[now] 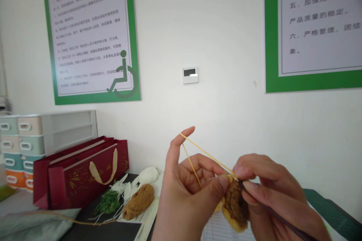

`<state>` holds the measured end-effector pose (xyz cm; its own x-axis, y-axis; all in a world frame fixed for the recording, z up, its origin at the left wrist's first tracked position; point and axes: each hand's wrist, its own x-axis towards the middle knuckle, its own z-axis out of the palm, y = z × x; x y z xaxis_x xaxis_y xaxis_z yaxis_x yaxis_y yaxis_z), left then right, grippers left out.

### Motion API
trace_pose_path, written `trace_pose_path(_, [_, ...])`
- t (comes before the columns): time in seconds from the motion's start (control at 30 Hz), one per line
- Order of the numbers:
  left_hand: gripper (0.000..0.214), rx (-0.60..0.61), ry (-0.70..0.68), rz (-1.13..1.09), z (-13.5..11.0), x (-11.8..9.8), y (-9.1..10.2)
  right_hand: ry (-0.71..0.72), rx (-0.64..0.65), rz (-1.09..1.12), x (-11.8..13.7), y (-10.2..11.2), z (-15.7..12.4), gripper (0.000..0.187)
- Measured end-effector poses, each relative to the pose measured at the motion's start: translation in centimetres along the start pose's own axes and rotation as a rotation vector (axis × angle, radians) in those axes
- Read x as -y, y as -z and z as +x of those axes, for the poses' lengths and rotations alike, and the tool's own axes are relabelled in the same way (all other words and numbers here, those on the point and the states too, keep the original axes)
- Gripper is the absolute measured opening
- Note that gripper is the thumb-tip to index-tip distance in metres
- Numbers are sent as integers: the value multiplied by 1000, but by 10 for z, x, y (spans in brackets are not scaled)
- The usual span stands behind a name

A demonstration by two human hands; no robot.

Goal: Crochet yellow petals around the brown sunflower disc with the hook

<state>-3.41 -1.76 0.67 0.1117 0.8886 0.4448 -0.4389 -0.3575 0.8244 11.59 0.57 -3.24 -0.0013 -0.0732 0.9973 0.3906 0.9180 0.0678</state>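
Note:
My left hand [186,188] is raised in front of me with its index finger stretched up and a yellow yarn strand [203,152] looped over the fingertip. Its thumb and other fingers pinch a small brown and yellow crochet piece [234,207]. My right hand [271,192] is closed round a dark crochet hook [283,220], whose tip meets the top of the crochet piece where the yarn runs in.
On the dark table lie skeins of ochre yarn [139,201], green yarn [109,201] and white yarn [147,175]. Dark red gift bags [76,175] stand at the left before a drawer unit [25,147]. Green-framed posters [90,34] hang on the wall. A green cutting mat [330,211] lies right.

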Motion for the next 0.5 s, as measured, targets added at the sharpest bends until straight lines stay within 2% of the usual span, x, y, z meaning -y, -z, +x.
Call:
trace_pose_path(0.13, [92,-60,-78,29,0,2,-3,-77,-4,133,-9,-4,-10,50])
trace_pose_path(0.27, [85,-130,-181,162,-1,3,-6,-136,25,158,-12,-3,-10,39])
trace_pose_path(0.43, [72,-282,-391,450,-10,5,-14,-111,55,93,-8,1,-1,33])
trace_pose_path(0.5, [69,-316,-450,500,-13,7,-19,-106,86,73,-8,4,0,32])
